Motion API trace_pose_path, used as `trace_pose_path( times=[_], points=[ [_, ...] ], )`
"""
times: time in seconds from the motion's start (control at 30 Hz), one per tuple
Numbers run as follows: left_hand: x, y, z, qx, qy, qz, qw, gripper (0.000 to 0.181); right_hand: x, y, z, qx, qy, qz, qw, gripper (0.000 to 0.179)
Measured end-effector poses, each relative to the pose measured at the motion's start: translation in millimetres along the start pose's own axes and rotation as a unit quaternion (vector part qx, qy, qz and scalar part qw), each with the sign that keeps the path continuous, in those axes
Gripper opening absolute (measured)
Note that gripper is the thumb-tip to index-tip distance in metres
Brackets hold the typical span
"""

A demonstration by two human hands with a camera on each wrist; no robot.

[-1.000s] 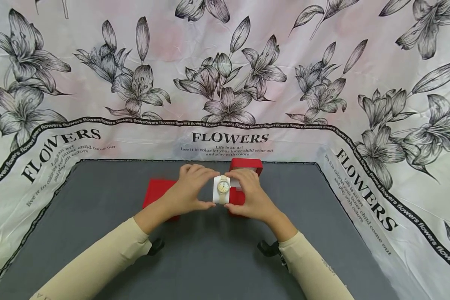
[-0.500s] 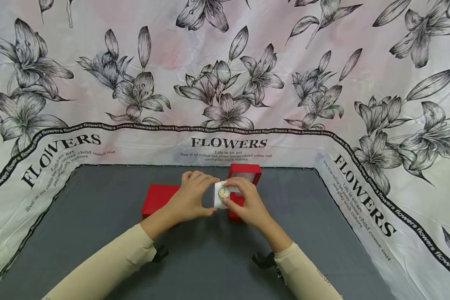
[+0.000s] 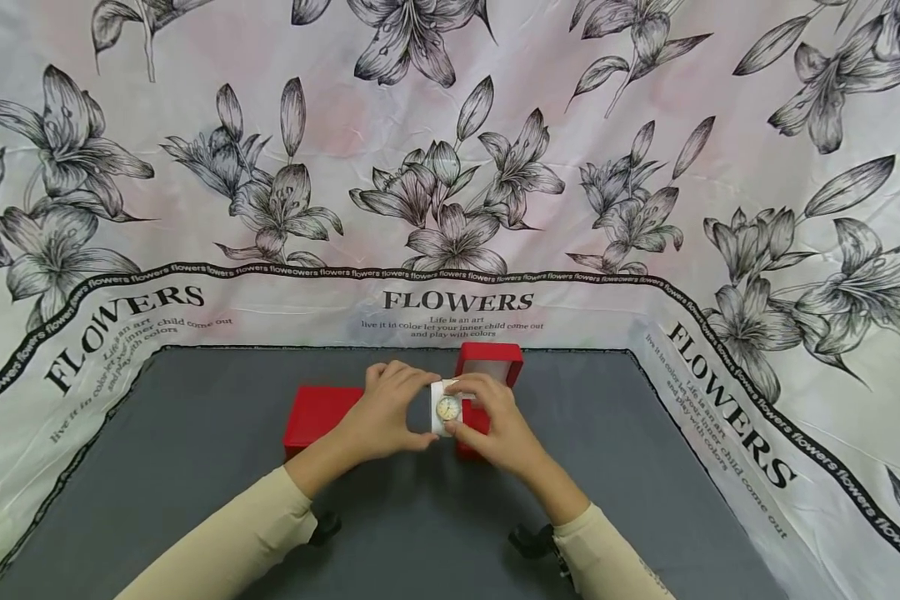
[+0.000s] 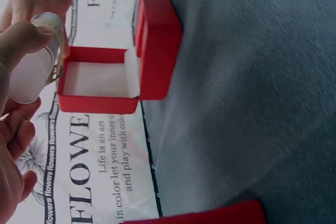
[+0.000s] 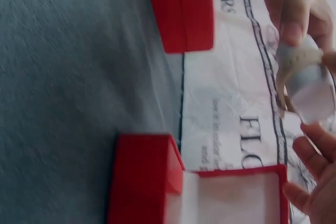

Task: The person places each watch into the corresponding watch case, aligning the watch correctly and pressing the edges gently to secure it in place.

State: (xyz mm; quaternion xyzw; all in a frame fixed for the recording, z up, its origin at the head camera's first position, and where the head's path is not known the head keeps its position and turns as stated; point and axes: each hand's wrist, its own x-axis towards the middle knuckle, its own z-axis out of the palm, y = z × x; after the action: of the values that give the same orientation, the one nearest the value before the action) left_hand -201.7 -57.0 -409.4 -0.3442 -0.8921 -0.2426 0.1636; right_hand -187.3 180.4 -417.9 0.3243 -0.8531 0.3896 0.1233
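A wristwatch [image 3: 447,407] with a pale dial and a cream strap is wrapped round a white watch cushion [image 3: 437,415], held up over the table. My left hand [image 3: 390,417] holds the cushion at its left side between thumb and fingertips. From the other side my right hand [image 3: 501,425] pinches the watch, thumb below the dial and fingers above it. The left wrist view shows a thumb pressed on the end of the cushion [image 4: 29,77]. In the right wrist view the strap [image 5: 286,74] stands slightly away from the cushion.
Just behind my right hand stands an open red box [image 3: 489,357] with its lid raised and a pale lining. A red box [image 3: 321,414] lies left, partly behind my left hand. Grey cloth [image 3: 645,500] covers the table, with a flower-printed sheet [image 3: 450,250] behind.
My right fingers have moved left from the cushion's right end onto the watch, above and below its dial. My left hand keeps its hold. The head view has tilted up slightly.
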Motion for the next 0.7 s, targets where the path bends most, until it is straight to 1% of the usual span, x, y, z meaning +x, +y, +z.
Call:
trace_pose_path(
  times=[0.1,0.17,0.23,0.33,0.53,0.6,0.7],
  points=[
    [5.9,3.8,-2.8,-0.030,-0.006,-0.017,0.9994,0.078,1.1,3.7,-13.7,-0.016,-0.027,0.000,0.9995,0.071],
    [11.5,5.4,-6.5,-0.038,-0.006,-0.026,0.9989,0.079,5.9,5.9,-23.5,-0.031,-0.041,-0.005,0.9987,0.079],
    [15.9,6.6,-8.8,-0.041,-0.004,-0.029,0.9987,0.079,10.2,8.2,-32.2,-0.041,-0.052,-0.011,0.9977,0.082],
    [19.4,10.8,-7.2,-0.057,0.002,-0.028,0.9980,0.080,11.6,10.5,-42.7,-0.054,-0.058,-0.030,0.9964,0.081],
    [22.6,21.4,8.8,-0.096,-0.015,-0.042,0.9944,0.081,-0.2,21.1,-58.2,-0.081,-0.070,-0.066,0.9920,0.081],
    [23.2,24.8,15.9,-0.100,-0.018,-0.046,0.9938,0.082,-5.0,25.3,-60.7,-0.090,-0.068,-0.069,0.9913,0.079],
    [22.9,29.3,28.3,-0.101,-0.025,-0.054,0.9931,0.082,-14.0,32.1,-62.1,-0.096,-0.068,-0.055,0.9915,0.078]
  ],
)
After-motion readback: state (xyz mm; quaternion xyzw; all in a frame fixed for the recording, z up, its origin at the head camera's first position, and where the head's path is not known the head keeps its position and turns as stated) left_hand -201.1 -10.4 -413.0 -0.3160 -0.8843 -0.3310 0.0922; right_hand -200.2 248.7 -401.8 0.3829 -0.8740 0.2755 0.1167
